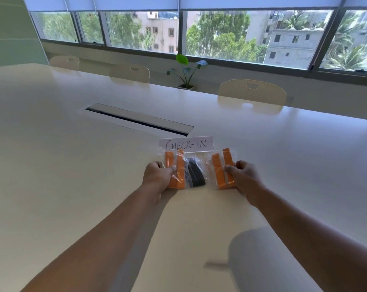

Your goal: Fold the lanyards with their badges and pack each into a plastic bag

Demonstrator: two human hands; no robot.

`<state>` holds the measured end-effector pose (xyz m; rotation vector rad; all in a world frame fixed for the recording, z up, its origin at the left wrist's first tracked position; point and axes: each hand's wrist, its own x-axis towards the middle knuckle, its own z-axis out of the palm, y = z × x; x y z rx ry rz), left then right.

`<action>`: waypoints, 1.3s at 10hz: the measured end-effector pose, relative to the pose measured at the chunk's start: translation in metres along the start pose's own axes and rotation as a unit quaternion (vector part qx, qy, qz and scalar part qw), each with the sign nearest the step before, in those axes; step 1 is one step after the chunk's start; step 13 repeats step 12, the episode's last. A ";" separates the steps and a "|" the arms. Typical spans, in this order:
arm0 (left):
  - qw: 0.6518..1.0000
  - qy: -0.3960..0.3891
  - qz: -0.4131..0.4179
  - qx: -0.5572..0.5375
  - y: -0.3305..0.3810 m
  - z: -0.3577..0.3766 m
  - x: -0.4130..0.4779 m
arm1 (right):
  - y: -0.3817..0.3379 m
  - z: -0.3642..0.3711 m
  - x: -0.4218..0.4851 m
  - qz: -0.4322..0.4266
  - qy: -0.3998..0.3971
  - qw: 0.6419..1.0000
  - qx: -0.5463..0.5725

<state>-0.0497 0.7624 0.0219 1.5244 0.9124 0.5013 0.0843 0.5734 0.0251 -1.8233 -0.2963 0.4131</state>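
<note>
Flat on the table (73, 165), in a row just under the CHECK-IN card (185, 143): left orange-lanyard bag (177, 172), black-lanyard bag (196, 173), right orange-lanyard bag (221, 168). Outer two pinched at outer edges, thumbs on top, by left hand (157, 175) and right hand (244, 175).

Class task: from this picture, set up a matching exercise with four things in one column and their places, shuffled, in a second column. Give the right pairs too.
Things
1. black-lanyard bag
2. paper sign
3. potted plant
4. left hand

Places
A. past the far edge of the table, below the window
B. gripping the left orange bag
C. between the left orange bag and the right orange bag
D. on the table, just behind the bags

Pairs: 1-C, 2-D, 3-A, 4-B
</note>
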 end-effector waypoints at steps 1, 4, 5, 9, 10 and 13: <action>0.996 0.030 0.041 0.078 -0.005 -0.007 0.003 | 0.002 0.003 0.003 -0.016 0.035 0.998 -0.057; 0.910 0.153 0.195 0.333 -0.019 -0.006 -0.016 | 0.015 -0.002 -0.014 -0.175 0.130 0.904 -0.367; 0.872 0.103 0.259 0.403 -0.022 0.003 -0.028 | 0.021 -0.004 -0.025 -0.225 0.113 0.874 -0.416; 0.820 -0.053 0.230 0.521 -0.039 0.026 -0.051 | 0.038 -0.001 -0.038 -0.167 0.022 0.852 -0.495; 0.821 -0.057 0.228 0.521 -0.037 0.025 -0.052 | 0.036 0.000 -0.040 -0.171 0.024 0.854 -0.490; 0.824 -0.034 0.264 0.501 -0.039 0.025 -0.051 | 0.035 -0.001 -0.042 -0.193 0.044 0.863 -0.466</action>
